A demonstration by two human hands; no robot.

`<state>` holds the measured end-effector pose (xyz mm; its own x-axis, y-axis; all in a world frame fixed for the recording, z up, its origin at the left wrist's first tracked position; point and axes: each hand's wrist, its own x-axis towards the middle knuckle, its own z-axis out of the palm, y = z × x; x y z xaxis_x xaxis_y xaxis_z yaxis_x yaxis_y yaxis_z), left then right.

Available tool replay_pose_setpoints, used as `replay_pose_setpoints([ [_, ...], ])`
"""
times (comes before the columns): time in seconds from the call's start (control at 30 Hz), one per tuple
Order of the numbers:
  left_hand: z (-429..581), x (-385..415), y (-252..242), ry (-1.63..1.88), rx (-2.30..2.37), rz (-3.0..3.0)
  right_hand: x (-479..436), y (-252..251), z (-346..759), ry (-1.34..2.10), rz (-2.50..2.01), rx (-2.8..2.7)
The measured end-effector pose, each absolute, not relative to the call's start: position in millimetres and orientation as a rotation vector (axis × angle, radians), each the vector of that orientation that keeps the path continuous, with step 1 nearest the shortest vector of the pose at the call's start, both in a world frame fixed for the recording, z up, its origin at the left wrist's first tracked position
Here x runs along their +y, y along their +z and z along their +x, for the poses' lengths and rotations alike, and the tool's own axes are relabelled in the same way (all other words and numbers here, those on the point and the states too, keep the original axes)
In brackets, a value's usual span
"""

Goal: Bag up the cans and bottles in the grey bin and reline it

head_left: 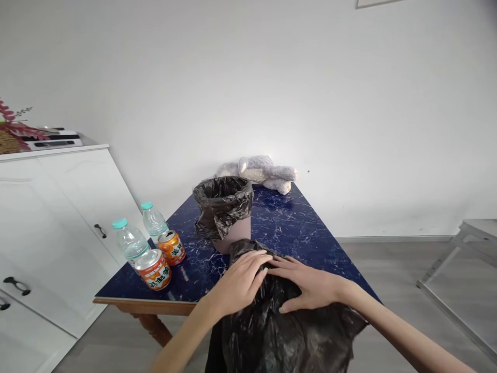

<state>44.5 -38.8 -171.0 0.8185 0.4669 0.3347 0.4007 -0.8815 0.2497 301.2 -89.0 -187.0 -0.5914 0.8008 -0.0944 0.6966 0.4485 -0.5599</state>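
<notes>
A black plastic bag (287, 336) hangs over the near edge of the blue marbled table (279, 223), loose and crumpled. On its upper part rests my left hand (243, 280), fingers extended. My right hand (310, 285) lies on the same bag with its fingers spread and thumb apart. The two hands nearly meet at the fingertips. Just beyond them stands a pinkish bin (236, 235), its rim covered by a black liner (223, 207) folded outward.
Left on the table are two clear bottles with teal caps (154, 220) and two orange cans (172, 248). A grey plush toy (264, 173) lies against the wall. White cabinets (70, 223) stand left; a metal-framed stand (458, 259) is at right.
</notes>
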Motion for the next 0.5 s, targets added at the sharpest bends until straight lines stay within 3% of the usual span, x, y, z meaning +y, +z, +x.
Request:
replay_pose_setpoints([
  [0.17, 22, -14, -196, 0.308, 0.896, 3.047, -96, -178, 314, 0.717, -1.596, -2.675],
  [0.3, -9, -24, -232, 0.323, 1.242, 3.047, -113, -168, 330, 0.498, -1.931, -2.565],
  [0.5, -1, -56, -233, 0.632, 1.725, 2.979, -168, -162, 269, 0.242, -1.493, -2.421],
])
